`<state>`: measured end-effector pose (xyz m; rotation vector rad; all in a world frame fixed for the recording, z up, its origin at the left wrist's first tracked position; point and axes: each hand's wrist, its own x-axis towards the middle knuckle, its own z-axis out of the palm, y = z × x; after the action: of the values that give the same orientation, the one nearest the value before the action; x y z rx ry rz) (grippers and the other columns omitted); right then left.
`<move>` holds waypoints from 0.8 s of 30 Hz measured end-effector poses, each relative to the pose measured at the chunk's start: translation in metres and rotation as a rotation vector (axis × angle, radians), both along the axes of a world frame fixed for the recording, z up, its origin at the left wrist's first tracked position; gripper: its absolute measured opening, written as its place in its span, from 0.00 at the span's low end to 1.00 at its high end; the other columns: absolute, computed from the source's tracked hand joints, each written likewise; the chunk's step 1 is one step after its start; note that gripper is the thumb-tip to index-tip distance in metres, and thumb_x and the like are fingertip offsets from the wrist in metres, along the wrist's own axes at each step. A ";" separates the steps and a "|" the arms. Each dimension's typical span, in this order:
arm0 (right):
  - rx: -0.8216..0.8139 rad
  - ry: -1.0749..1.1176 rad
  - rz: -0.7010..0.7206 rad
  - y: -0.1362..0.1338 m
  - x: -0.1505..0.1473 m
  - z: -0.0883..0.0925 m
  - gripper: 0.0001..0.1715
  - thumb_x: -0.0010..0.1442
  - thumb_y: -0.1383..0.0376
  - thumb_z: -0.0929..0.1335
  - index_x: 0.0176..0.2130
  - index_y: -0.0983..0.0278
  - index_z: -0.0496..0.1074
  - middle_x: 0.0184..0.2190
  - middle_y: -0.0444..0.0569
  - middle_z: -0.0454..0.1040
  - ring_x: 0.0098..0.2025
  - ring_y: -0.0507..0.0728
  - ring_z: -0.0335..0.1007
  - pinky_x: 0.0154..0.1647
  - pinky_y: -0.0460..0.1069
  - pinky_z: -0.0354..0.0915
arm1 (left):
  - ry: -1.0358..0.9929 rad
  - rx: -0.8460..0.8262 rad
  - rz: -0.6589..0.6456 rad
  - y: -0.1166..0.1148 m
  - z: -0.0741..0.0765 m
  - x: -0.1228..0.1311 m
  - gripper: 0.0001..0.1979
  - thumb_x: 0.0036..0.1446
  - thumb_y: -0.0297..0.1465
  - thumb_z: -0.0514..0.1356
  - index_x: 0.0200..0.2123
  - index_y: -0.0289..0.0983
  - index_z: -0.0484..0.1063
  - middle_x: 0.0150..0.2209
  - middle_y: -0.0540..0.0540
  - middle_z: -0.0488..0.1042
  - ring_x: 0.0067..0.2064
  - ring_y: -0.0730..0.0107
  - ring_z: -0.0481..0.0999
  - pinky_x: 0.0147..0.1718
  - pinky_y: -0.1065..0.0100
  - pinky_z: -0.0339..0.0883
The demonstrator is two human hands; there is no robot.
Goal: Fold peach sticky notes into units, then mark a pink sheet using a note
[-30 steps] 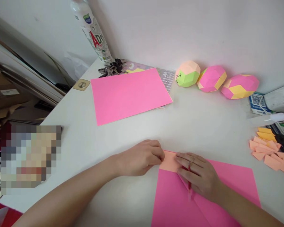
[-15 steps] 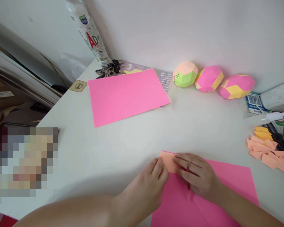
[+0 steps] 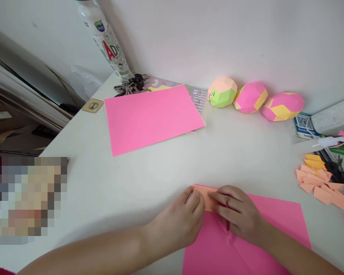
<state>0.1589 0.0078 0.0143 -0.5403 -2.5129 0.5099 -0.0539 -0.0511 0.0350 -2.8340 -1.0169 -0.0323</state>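
Observation:
A small peach paper piece (image 3: 208, 196) lies over the top left corner of a large pink paper sheet (image 3: 278, 214). My left hand (image 3: 183, 217) is closed, its thumb and fingertips pinching the left end of the peach piece. The fingers of my right hand (image 3: 240, 210) rest on the right end of that piece, pressing it against the pink sheet. A slim red pen (image 3: 227, 221) is tucked between the fingers of my right hand, pointing down toward the sheet. A ring is on one finger. My fingers hide parts of the peach piece.
Another pink sheet (image 3: 154, 118) lies at the back left, near keys (image 3: 132, 84) and a white bottle (image 3: 109, 46). Three folded paper solids (image 3: 250, 97) line the wall. Cut peach pieces (image 3: 321, 179) and black scissors (image 3: 339, 172) are at right.
My left fingers have shifted slightly along the left end of the peach paper and curled in more. My right hand stays nearly in place. The view has moved a little.

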 end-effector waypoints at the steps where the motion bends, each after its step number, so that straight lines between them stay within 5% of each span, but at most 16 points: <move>1: -0.009 0.004 -0.003 0.000 0.000 0.000 0.12 0.59 0.79 0.64 0.34 0.65 0.72 0.38 0.53 0.78 0.41 0.58 0.69 0.35 0.53 0.69 | -0.019 -0.001 -0.009 0.002 0.000 -0.001 0.09 0.59 0.26 0.53 0.35 0.32 0.74 0.39 0.39 0.75 0.39 0.58 0.72 0.48 0.52 0.60; 4: -0.051 -0.001 -0.006 0.000 -0.001 -0.001 0.13 0.59 0.79 0.63 0.36 0.64 0.73 0.38 0.52 0.78 0.40 0.57 0.68 0.35 0.53 0.69 | -0.045 0.002 -0.038 0.006 0.001 -0.002 0.08 0.60 0.26 0.54 0.38 0.33 0.73 0.38 0.40 0.74 0.38 0.59 0.71 0.44 0.54 0.61; 10: -0.216 0.108 -0.006 0.004 -0.002 0.003 0.12 0.59 0.77 0.65 0.37 0.62 0.72 0.34 0.51 0.77 0.37 0.57 0.67 0.35 0.53 0.69 | 0.057 -0.099 -0.025 0.005 0.003 0.000 0.14 0.61 0.32 0.54 0.48 0.35 0.72 0.54 0.39 0.67 0.47 0.58 0.67 0.47 0.56 0.59; 14: -0.554 0.299 -0.083 0.014 0.002 0.010 0.08 0.63 0.69 0.64 0.39 0.60 0.72 0.33 0.50 0.76 0.35 0.56 0.69 0.35 0.54 0.69 | 0.033 -0.117 -0.061 0.005 -0.003 -0.001 0.16 0.57 0.36 0.57 0.48 0.40 0.72 0.61 0.43 0.60 0.50 0.54 0.65 0.46 0.53 0.58; 19: -1.041 0.383 -0.259 0.018 0.008 0.016 0.28 0.68 0.50 0.52 0.40 0.61 0.72 0.30 0.50 0.72 0.26 0.54 0.67 0.20 0.48 0.64 | -0.023 -0.127 -0.108 0.009 -0.011 -0.002 0.16 0.56 0.35 0.59 0.47 0.37 0.72 0.63 0.38 0.59 0.44 0.57 0.66 0.42 0.56 0.57; 24: -0.952 0.162 -0.318 0.012 0.004 0.020 0.12 0.65 0.60 0.60 0.38 0.62 0.69 0.24 0.43 0.66 0.22 0.50 0.61 0.19 0.44 0.60 | -0.068 -0.083 -0.094 0.011 -0.011 -0.001 0.20 0.61 0.36 0.53 0.54 0.33 0.67 0.62 0.38 0.61 0.46 0.56 0.65 0.44 0.56 0.55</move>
<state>0.1627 0.0202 0.0339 -1.1468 -1.8484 1.5449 -0.0546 -0.0399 0.0238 -2.9735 -0.9182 -0.0985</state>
